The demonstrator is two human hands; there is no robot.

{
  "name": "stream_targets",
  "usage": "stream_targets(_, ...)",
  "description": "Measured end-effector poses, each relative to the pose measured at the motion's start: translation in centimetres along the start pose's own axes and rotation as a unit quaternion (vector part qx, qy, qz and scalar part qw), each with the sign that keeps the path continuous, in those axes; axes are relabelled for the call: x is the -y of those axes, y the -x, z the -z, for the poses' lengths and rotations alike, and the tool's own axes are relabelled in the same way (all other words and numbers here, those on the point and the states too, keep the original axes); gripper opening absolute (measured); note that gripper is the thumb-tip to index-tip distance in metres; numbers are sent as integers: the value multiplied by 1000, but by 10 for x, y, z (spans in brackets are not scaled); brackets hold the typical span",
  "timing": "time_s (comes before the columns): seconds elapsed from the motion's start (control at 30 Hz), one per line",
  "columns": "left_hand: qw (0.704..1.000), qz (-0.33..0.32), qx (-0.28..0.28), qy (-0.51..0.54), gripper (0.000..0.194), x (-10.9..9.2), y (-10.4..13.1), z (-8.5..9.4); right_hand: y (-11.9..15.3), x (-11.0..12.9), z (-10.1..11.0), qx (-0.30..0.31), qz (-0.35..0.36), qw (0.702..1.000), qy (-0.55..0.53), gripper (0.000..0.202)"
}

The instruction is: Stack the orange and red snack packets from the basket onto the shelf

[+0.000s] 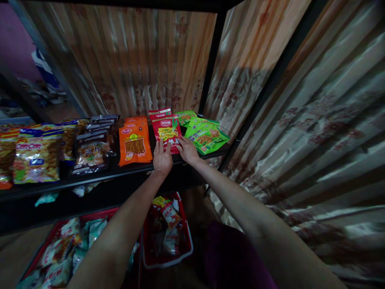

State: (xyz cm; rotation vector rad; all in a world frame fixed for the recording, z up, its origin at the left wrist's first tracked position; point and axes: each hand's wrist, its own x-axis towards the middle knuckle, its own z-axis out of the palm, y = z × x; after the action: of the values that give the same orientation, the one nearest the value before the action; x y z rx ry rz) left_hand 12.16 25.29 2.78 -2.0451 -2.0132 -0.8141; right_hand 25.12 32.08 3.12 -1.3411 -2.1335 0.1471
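A red snack bag with yellow pieces pictured on it lies on the black shelf, on top of another red bag. My left hand is on its lower left part, fingers over the front. At its lower right edge, my right hand has its fingers closed against the bag. Both hands appear to hold it, though the undersides of the fingers are hidden. Orange snack bags are stacked just left of my left hand. Green snack bags lie overlapping to the right, close to my right hand.
Dark-topped snack bags and clear, blue-edged bags fill the shelf's left side. Below stand a small red basket and a larger red basket, both holding packets. A black post and patterned curtains border the shelf.
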Motion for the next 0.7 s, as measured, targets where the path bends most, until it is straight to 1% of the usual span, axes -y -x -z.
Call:
stream_targets(0.13,998,-57,15,6,48,4,5,4,7,2,0,0,8,1000,-13,45)
stream_targets(0.27,996,-79,25,17,47,6,9,6,14,5,-1,31,13,999,-24,50)
stream_targets(0.33,996,-87,22,27,47,7,11,6,17,5,-3,31,15,999,-21,52)
stream_targets(0.4,994,-97,11,39,46,9,12,5,18,5,-4,21,21,999,-20,52)
stream_targets(0.5,988,-128,-36,78,42,13,16,10,19,4,-4,-1,36,999,-30,51)
stream_targets(0.57,978,-156,-73,115,39,15,28,16,22,9,1,-27,50,997,-45,49)
stream_targets(0.63,969,-174,-86,155,37,17,55,19,33,20,9,-67,70,993,-71,45)
stream_targets(0.67,966,-176,-74,176,37,18,74,18,43,29,13,-90,80,989,-90,43)
stream_targets(0.7,966,-167,-38,194,36,20,96,15,57,39,16,-109,89,984,-112,41)
